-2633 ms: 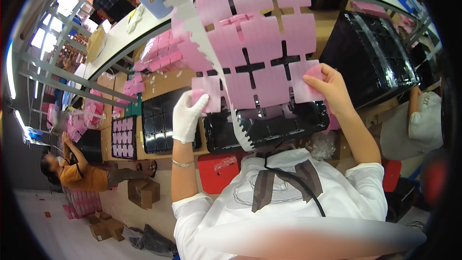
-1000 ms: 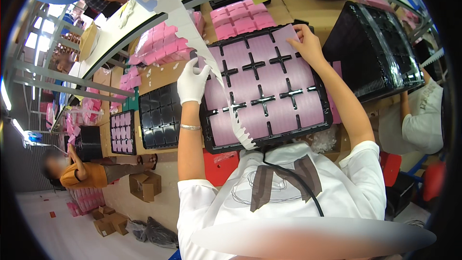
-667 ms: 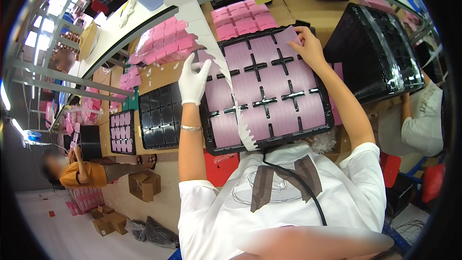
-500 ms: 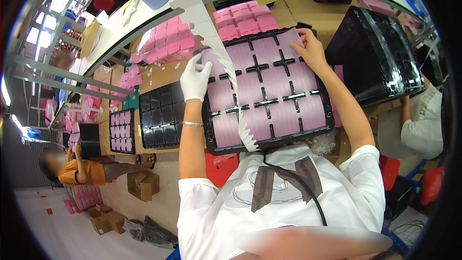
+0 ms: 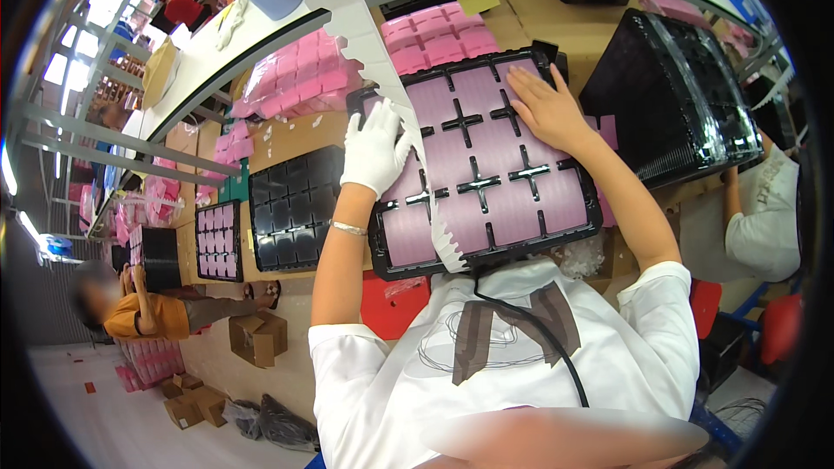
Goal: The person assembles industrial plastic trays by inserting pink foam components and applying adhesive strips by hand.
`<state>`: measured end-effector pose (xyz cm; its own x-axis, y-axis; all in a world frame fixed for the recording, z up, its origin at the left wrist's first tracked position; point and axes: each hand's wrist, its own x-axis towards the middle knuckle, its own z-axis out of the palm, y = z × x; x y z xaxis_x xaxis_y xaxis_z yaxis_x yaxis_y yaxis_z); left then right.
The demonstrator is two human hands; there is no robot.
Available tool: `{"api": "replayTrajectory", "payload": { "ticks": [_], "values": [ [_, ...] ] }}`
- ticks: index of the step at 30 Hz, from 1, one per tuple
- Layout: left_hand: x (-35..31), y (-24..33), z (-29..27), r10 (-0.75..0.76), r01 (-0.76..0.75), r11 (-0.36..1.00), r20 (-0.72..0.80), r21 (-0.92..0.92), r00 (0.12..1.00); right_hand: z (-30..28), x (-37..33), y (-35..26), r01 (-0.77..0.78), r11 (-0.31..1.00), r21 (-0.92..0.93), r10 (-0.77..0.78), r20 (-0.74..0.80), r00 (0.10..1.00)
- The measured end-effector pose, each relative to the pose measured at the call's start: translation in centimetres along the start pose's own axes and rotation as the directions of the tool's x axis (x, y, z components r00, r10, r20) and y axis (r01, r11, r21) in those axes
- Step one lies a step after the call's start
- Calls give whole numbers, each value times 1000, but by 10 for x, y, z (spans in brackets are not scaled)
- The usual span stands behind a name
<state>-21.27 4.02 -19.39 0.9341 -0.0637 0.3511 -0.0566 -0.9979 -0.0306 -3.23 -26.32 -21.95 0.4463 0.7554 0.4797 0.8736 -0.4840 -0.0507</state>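
A black plastic tray (image 5: 532, 245) with cross-shaped dividers lies in front of me, its pockets filled with pink-mauve foam pieces (image 5: 556, 206). My left hand (image 5: 375, 152), in a white glove, lies with spread fingers over the tray's left side. My bare right hand (image 5: 549, 113) rests flat on the foam near the far right corner, fingers stretched and thumb apart. Neither hand grips anything that I can see. A white jagged strip (image 5: 369, 43) crosses the view in front of the tray and hides part of it.
Left of my tray lie an unfilled black tray (image 5: 295, 208) and a filled one (image 5: 218, 239). A tall stack of black trays (image 5: 669, 95) stands right. Pink foam blocks (image 5: 300, 74) sit behind, under a white shelf (image 5: 204, 56). Co-workers are at far left (image 5: 139, 313) and right (image 5: 764, 208).
My right hand has gone from pinching the foam at the far right corner to lying flat on it. My left hand has shifted inward from the rim, its fingers now spread.
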Motion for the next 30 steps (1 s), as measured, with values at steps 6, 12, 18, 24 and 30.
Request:
{"api": "replayTrajectory", "payload": {
  "ticks": [6,12,18,24,30],
  "values": [
    [0,-3,8,-45,38,996,91,78,995,4,1,1,-42,993,-110,31,-99,995],
    [0,15,-10,-186,177,977,68,123,980,-6,-8,11,-145,988,-56,134,-173,976],
    [-81,79,-79,232,-163,955,280,-249,931,-103,-96,-57,28,935,353,-119,238,964],
    [-128,86,-106,156,-39,964,443,-264,883,-136,-146,-66,100,942,321,-191,269,944],
    [-140,87,-105,155,-70,972,391,-224,907,-140,-137,-74,80,965,249,-151,278,949]
  ]
}}
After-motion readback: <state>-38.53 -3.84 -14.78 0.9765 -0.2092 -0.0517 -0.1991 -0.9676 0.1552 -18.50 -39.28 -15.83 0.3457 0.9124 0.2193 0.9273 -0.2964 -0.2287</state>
